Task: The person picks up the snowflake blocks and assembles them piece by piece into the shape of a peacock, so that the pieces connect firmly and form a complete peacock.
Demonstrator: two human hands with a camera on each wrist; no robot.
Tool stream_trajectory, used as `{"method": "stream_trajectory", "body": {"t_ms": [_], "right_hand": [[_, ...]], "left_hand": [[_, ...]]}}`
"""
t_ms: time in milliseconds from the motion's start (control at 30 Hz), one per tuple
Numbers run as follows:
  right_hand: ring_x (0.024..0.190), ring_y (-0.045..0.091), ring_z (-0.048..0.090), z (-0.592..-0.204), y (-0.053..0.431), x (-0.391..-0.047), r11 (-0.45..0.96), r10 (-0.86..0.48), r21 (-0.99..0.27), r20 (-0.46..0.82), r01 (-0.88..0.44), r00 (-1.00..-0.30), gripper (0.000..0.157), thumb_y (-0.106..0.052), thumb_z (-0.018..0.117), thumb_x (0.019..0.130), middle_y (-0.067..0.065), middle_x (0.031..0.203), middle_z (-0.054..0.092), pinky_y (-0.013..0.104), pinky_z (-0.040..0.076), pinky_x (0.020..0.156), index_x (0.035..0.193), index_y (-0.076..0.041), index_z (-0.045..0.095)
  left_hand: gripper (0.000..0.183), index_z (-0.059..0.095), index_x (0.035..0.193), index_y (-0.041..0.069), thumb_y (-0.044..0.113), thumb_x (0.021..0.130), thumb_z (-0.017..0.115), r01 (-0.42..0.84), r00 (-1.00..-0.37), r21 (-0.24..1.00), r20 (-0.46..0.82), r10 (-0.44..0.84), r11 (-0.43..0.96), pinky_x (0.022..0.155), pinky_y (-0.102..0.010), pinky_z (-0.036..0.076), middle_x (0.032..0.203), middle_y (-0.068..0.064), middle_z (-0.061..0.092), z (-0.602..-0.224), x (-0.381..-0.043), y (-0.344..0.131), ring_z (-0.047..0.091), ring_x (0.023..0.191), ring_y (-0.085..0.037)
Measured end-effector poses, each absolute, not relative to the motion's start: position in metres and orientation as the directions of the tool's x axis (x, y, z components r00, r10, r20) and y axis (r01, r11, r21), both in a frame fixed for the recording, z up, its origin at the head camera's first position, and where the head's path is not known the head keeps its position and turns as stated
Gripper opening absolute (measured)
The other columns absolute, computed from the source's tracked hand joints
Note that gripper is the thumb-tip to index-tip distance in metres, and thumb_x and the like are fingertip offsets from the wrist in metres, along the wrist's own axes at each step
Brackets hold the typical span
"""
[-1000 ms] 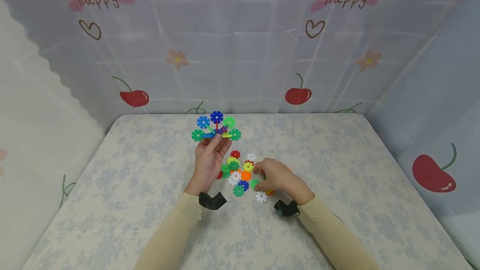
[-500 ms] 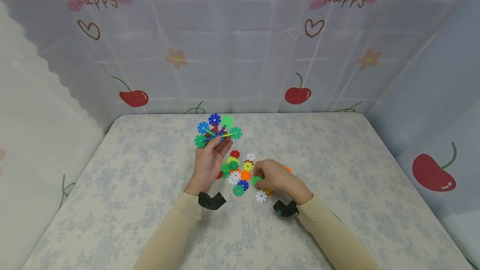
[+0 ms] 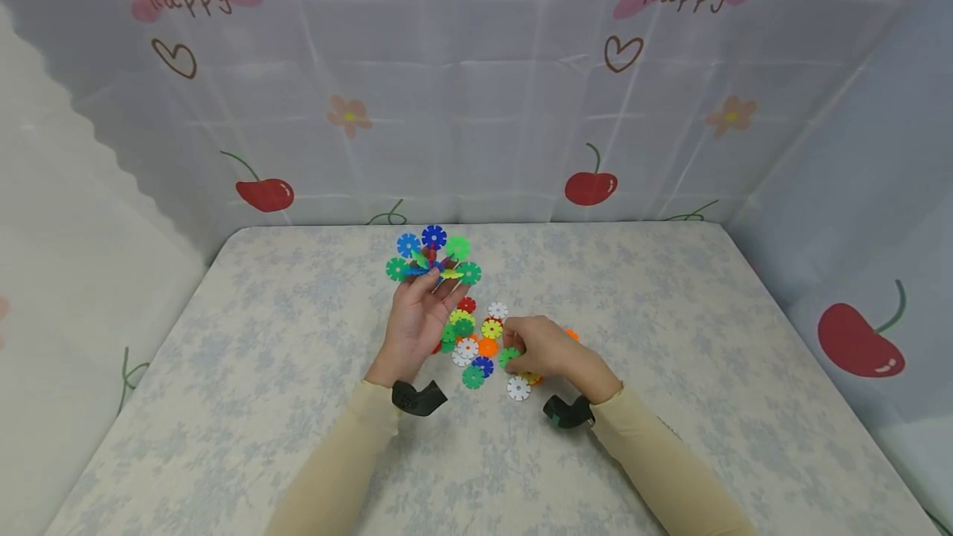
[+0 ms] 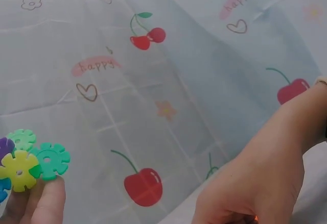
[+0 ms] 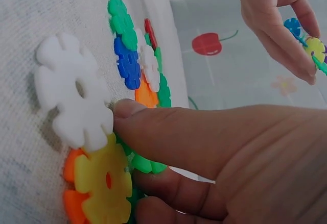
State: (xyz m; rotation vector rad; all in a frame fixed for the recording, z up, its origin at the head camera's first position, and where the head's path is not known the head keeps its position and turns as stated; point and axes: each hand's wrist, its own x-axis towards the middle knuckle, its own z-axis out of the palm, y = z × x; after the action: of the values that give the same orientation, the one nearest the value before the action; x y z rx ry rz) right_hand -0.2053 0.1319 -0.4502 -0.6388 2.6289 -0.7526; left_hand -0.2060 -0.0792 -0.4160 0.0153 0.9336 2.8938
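My left hand (image 3: 419, 325) holds up a many-coloured build of interlocking snowflake discs (image 3: 436, 265), thumb in front and fingers behind. Blue and green discs stand out around its far side; yellow and green ones (image 4: 25, 164) show above the fingertips in the left wrist view. Low over the table, my right hand (image 3: 547, 347) pinches a light green snowflake disc (image 3: 509, 356) between thumb and curled fingers. The right wrist view shows that green disc (image 5: 145, 164) partly hidden by the thumb. A white disc (image 5: 71, 91) and a yellow disc (image 5: 104, 178) lie close beside the thumb.
Loose discs lie between the hands: red (image 3: 466, 304), white (image 3: 497, 310), yellow (image 3: 491, 328), orange (image 3: 487, 347), blue (image 3: 483, 366) and green (image 3: 472, 377). An orange disc (image 3: 572, 335) shows beyond the right hand. A printed curtain (image 3: 476, 89) stands behind the patterned tabletop (image 3: 298, 313).
The left hand has tilted the build towards me and back, and shifted it slightly right. The right thumb and fingers have closed on the light green disc, which has shifted slightly away from me.
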Motion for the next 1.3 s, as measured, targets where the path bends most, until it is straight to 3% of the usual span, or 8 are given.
{"method": "stream_trajectory", "body": {"t_ms": [300,533,633,767,967,1300], "right_hand": [[0.065,0.014,0.048,-0.449,0.137,-0.209,0.709,-0.53,-0.626,-0.172,-0.324,-0.83,0.013,-0.003,0.076,0.088,-0.001,0.072,0.053,0.025,0.04,0.06,0.092,-0.009,0.065],[0.067,0.012,0.053,-0.445,0.144,-0.212,0.628,-0.546,-0.709,-0.107,-0.321,-0.831,0.01,-0.004,0.072,0.09,0.002,0.078,0.064,0.025,0.048,0.063,0.1,-0.004,0.072],[0.068,0.014,0.062,-0.443,0.147,-0.214,0.57,-0.51,-0.782,-0.095,-0.253,-0.855,0.012,-0.006,0.069,0.093,0.008,0.083,0.069,0.028,0.056,0.065,0.104,-0.001,0.072],[0.068,0.019,0.072,-0.435,0.15,-0.214,0.358,-0.437,-0.931,-0.098,-0.073,-0.894,0.018,-0.008,0.062,0.099,0.017,0.085,0.072,0.037,0.064,0.068,0.109,0.006,0.063],[0.064,0.009,0.073,-0.419,0.151,-0.209,0.083,-0.353,-0.995,-0.088,0.063,-0.931,0.032,-0.011,0.057,0.103,-0.001,0.075,0.075,0.029,0.063,0.068,0.127,0.009,0.052],[0.063,0.007,0.073,-0.409,0.146,-0.202,0.066,-0.308,-0.997,-0.045,0.026,-0.95,0.033,-0.008,0.057,0.102,-0.005,0.073,0.075,0.028,0.063,0.069,0.13,0.01,0.054]], "left_hand": [[0.026,0.045,0.126,0.006,-0.007,0.103,0.046,-0.097,-0.995,0.633,-0.083,0.057,-0.768,0.085,-0.023,0.061,0.107,-0.003,0.062,-0.417,-0.206,-0.077,0.071,0.093,-0.011],[0.02,0.051,0.119,0.005,-0.008,0.103,0.046,-0.105,-0.992,0.643,-0.121,0.035,-0.758,0.085,-0.023,0.06,0.105,-0.002,0.063,-0.418,-0.207,-0.075,0.07,0.091,-0.011],[0.017,0.05,0.117,0.004,-0.006,0.103,0.047,-0.125,-0.989,0.649,-0.141,0.042,-0.75,0.084,-0.024,0.061,0.102,-0.001,0.063,-0.417,-0.206,-0.075,0.07,0.087,-0.011],[0.012,0.054,0.112,0.005,-0.002,0.104,0.049,-0.169,-0.983,0.651,-0.17,0.075,-0.74,0.086,-0.028,0.062,0.097,-0.001,0.068,-0.416,-0.204,-0.074,0.071,0.085,-0.012],[0.016,0.061,0.11,0.008,0.004,0.107,0.046,-0.281,-0.96,0.684,-0.19,0.207,-0.673,0.101,-0.036,0.055,0.101,-0.002,0.071,-0.418,-0.202,-0.071,0.073,0.094,-0.014],[0.024,0.053,0.127,-0.005,0.004,0.109,0.04,-0.35,-0.931,0.739,-0.208,0.3,-0.575,0.106,-0.037,0.049,0.116,-0.008,0.064,-0.415,-0.197,-0.069,0.072,0.108,-0.018]]}}
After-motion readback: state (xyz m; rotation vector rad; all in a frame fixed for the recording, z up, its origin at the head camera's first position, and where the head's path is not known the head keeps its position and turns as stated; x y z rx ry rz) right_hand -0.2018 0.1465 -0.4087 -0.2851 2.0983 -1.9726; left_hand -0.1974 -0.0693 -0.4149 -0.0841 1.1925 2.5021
